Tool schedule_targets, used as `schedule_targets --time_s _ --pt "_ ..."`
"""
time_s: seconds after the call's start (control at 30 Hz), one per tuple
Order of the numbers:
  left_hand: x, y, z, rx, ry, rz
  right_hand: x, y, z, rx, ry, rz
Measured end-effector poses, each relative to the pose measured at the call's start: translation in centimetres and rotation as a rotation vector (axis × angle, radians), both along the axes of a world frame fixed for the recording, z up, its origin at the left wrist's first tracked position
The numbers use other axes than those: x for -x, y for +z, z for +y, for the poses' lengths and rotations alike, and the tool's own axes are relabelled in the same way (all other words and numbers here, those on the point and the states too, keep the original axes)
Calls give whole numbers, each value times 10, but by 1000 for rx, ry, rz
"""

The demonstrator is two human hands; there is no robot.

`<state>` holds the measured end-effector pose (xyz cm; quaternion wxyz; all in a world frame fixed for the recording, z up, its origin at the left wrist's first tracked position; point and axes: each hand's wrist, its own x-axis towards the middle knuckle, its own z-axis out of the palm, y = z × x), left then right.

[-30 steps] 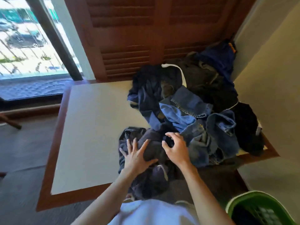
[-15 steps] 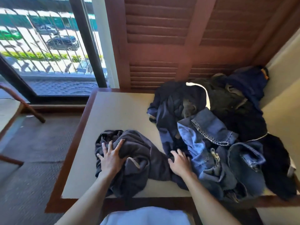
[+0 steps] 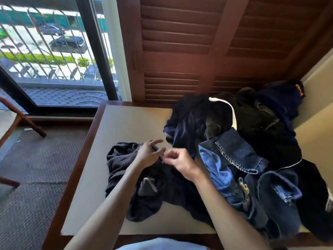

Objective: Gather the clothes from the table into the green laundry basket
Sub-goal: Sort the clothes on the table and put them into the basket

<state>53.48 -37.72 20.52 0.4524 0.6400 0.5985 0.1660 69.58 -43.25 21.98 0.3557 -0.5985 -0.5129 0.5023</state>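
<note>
Right hand [image 3: 180, 162], raised above the cloth, fingers curled inward with thumb meeting fingertips; whether a fold of fabric is pinched between them cannot be told. Left hand [image 3: 148, 154] just beside it on the left, fingers straight and spread, gripping nothing, fingertips almost touching the right hand. Directly beneath both hands, crumpled dark grey cotton garment [image 3: 129, 170], lying on the cream table top with dark wooden rim [image 3: 126, 123]. To the right of the right hand, heap of blue denim jeans [image 3: 234, 170], touching the grey garment. Beyond the right hand, navy garment [image 3: 185, 130]; farther right, black garment with white piping [image 3: 252, 114] and dark blue garment [image 3: 281, 100] against the wall. Green laundry basket outside the view, contents not shown. Behind the heap, brown louvred wooden shutter [image 3: 180, 42]; beyond the left hand, barred window [image 3: 45, 51].
</note>
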Motion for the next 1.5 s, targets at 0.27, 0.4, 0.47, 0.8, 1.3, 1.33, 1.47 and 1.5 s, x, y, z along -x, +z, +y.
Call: schedule_targets --time_s 0.27,0.4,0.47,0.8,1.3,1.33,1.47,1.5 --pt "-25 27 43 24 103 -272 -54 64 143 -371 -585 36" --pt "-29 -1 58 -82 32 -50 -89 17 194 -126 -300 -350" --pt "-35 -23 61 -56 -16 42 -89 -18 199 50 -91 -515" --pt "-41 -60 83 -150 4 193 -25 -91 110 -4 171 -847" --pt "-36 -36 -6 395 -16 -367 -69 10 26 -98 -358 -268" --pt "-32 -35 -10 394 37 -386 -62 7 35 -158 -363 -358" --pt "-18 -23 -18 188 52 -132 -32 -42 54 73 -32 -821" --pt "-19 -22 -18 126 24 -48 -30 -60 53 206 54 -896"
